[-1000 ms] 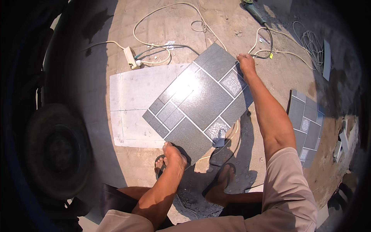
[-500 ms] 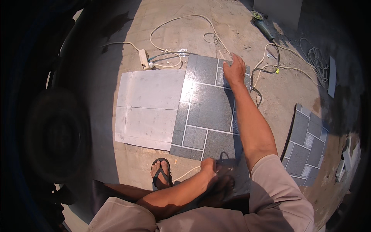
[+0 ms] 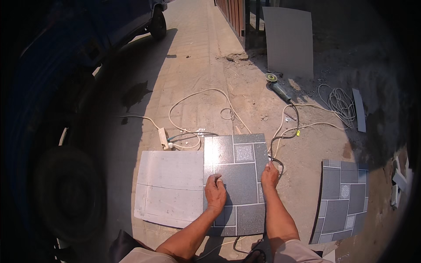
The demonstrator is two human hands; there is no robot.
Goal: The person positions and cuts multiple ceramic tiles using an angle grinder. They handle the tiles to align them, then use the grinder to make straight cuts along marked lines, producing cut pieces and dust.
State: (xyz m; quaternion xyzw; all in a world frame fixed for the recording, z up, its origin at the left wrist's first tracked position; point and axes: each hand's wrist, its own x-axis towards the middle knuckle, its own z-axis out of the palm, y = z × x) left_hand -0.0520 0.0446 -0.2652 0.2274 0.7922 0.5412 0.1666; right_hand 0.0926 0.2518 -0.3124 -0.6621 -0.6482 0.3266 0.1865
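Grey patterned tile [image 3: 243, 186] lies face up at lower centre, pale lines and an ornate square on it, left edge against or over the right edge of a plain whitish slab [image 3: 171, 188]; overlap or butt joint, cannot tell. Person's left hand [image 3: 215, 193] is over the tile's left half, fingers curled inward; cannot tell whether they pinch anything or press on the surface. Right hand [image 3: 269, 176] is at the tile's right edge, fingers bent in; cannot tell whether they grip the edge or something small. Beyond the slab, a cream socket block [image 3: 163, 139] with leads plugged in, cream cable [image 3: 197, 92] looping off it. Farther up to the right, an angle grinder [image 3: 279, 90] on the ground, disc end pointing away, dark cord running back toward the right hand. Coiled cable [image 3: 342, 107] and a narrow pale strip [image 3: 359, 110] right of that. More patterned tile [image 3: 335, 215] at lower right, well apart from the hands. Dark blue vehicle [image 3: 118, 19] at upper left, mostly shaded.
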